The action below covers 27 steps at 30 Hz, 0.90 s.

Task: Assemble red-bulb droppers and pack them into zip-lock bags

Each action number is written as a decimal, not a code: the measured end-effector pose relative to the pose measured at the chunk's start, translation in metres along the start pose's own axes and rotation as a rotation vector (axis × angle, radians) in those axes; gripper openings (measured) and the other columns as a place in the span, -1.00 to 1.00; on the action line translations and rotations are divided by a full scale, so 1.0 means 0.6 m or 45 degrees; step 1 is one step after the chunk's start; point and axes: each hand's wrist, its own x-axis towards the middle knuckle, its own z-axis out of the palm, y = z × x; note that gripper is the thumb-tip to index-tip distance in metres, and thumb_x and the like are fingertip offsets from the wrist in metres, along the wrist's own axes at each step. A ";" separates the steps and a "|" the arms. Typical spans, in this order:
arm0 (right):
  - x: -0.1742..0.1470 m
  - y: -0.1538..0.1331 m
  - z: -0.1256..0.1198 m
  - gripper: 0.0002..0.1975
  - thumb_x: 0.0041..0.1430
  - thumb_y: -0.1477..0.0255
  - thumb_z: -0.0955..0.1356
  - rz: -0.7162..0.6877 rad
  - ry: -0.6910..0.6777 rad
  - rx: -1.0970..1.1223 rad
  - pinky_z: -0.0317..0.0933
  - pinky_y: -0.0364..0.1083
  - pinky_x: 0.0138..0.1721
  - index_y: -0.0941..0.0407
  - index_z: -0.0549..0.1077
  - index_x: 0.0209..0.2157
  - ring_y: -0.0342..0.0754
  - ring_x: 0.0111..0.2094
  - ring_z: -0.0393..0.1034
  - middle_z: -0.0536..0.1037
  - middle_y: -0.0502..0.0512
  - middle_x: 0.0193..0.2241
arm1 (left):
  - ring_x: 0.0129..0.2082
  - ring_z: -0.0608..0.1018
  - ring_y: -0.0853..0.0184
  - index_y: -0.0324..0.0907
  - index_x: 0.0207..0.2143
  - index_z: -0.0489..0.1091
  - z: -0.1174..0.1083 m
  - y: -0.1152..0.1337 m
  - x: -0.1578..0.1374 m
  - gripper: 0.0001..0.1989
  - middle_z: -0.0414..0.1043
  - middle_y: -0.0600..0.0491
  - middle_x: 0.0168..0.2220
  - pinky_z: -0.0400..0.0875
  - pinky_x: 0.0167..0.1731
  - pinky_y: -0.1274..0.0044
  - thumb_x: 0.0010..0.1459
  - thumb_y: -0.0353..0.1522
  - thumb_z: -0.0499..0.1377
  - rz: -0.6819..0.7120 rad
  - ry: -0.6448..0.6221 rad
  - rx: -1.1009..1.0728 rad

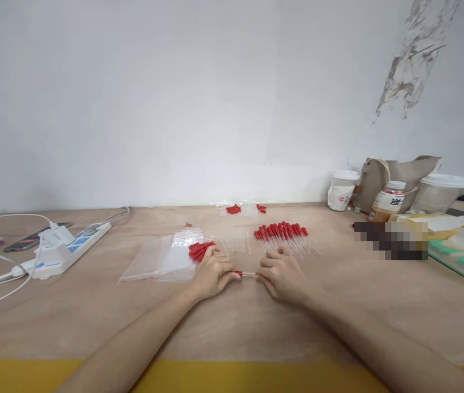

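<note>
My left hand (pixel 214 273) is closed, pinching a red rubber bulb (pixel 239 273) whose end shows past the thumb. Between the hands runs a thin clear dropper tube (pixel 249 274), one end at the bulb, the other pinched in my closed right hand (pixel 283 277). How deep the tube sits in the bulb is hidden. Behind my left hand lies a pile of loose red bulbs (pixel 200 250) on clear plastic bags (pixel 146 261). Several bare clear tubes (pixel 238 240) lie beyond the hands. A row of droppers with red bulbs (pixel 284 231) fans out behind my right hand.
A power strip (pixel 72 251) with white cables and a phone (pixel 31 239) are at the left. Small bags with red bulbs (pixel 233 209) lie by the wall. At the right stand a lidded cup (pixel 341 191), a bottle (pixel 388 202), a grey bag (pixel 369 183) and a large cup (pixel 440 194).
</note>
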 end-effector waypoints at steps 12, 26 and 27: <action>0.028 0.110 0.028 -0.67 0.05 0.26 0.19 1.086 0.137 0.195 -0.04 -0.08 -0.30 0.10 0.41 -0.62 -0.10 -0.48 0.31 0.48 0.01 -0.58 | -0.04 0.22 0.15 -0.03 -0.06 0.25 -0.018 -0.064 -0.031 -0.61 0.24 0.00 -0.05 0.05 -0.09 0.31 0.01 -0.21 0.14 -0.361 0.146 0.191; 0.069 0.113 0.063 -0.64 0.04 0.18 0.18 1.129 0.092 0.004 -0.11 0.04 -0.21 0.14 0.41 -0.53 -0.01 -0.41 0.34 0.48 0.11 -0.52 | -0.17 0.33 0.20 -0.06 -0.31 0.36 -0.022 -0.075 -0.033 -0.83 0.33 0.05 -0.24 0.18 -0.21 0.38 0.00 -0.25 0.14 -0.468 0.113 0.171; 0.075 0.101 0.063 -0.66 0.05 0.19 0.18 1.069 0.102 0.016 -0.11 0.03 -0.21 0.14 0.41 -0.50 -0.01 -0.39 0.34 0.49 0.11 -0.49 | -0.18 0.33 0.20 -0.06 -0.31 0.36 -0.021 -0.076 -0.033 -0.82 0.33 0.05 -0.25 0.18 -0.21 0.38 0.00 -0.25 0.14 -0.469 0.123 0.181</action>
